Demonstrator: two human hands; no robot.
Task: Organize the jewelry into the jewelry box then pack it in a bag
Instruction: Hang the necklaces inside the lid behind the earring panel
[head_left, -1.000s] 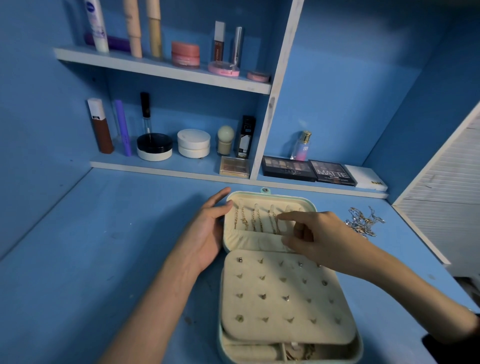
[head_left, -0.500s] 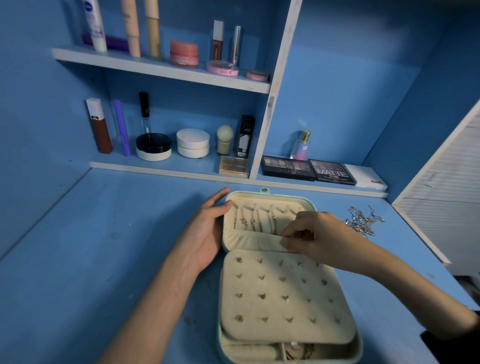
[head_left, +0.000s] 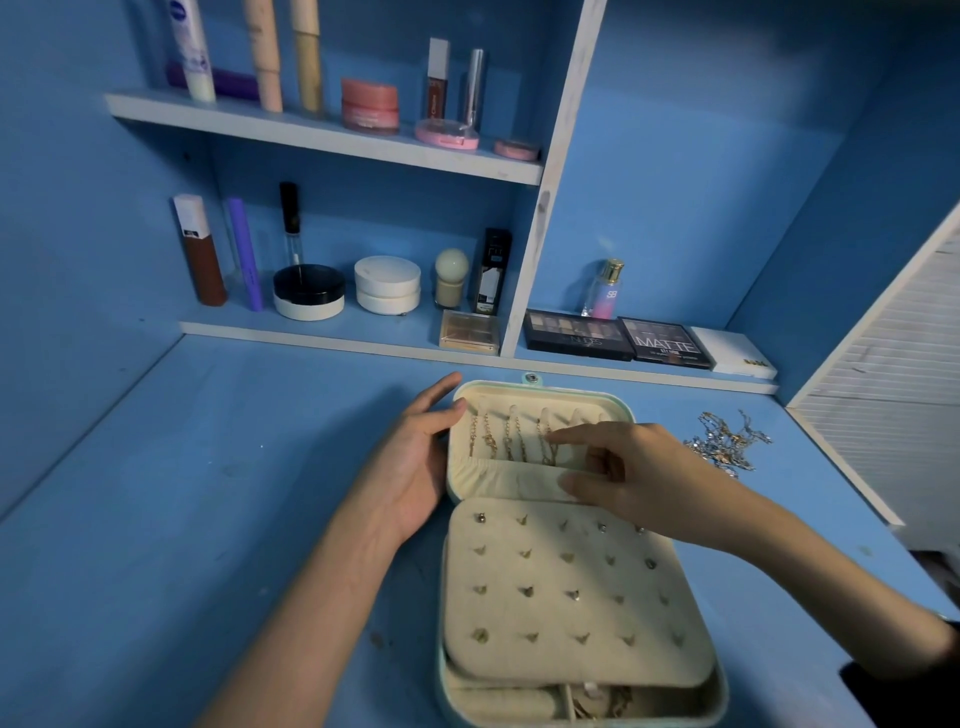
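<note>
Desktop (head_left: 208, 493) spreads wide left of our jewelry box (head_left: 571, 597); the shelf edge (head_left: 337, 340) runs just behind it. The box lies open, long axis pointing away from us. Our left hand (head_left: 415, 457) rests flat against its lid's left rim; our right hand (head_left: 639, 473) hovers relaxed above, forefinger touching hung chains (head_left: 511, 436).

Open desk (head_left: 182, 493) spreads at nine o'clock of the jewelry box (head_left: 587, 391). A chain tangle (head_left: 724, 444), seemingly loose, blocks two o'clock

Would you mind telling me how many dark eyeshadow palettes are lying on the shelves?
2. The NUDES palette lies on the bottom shelf right of the divider; the MATTE palette lies beside it on its right.
</note>
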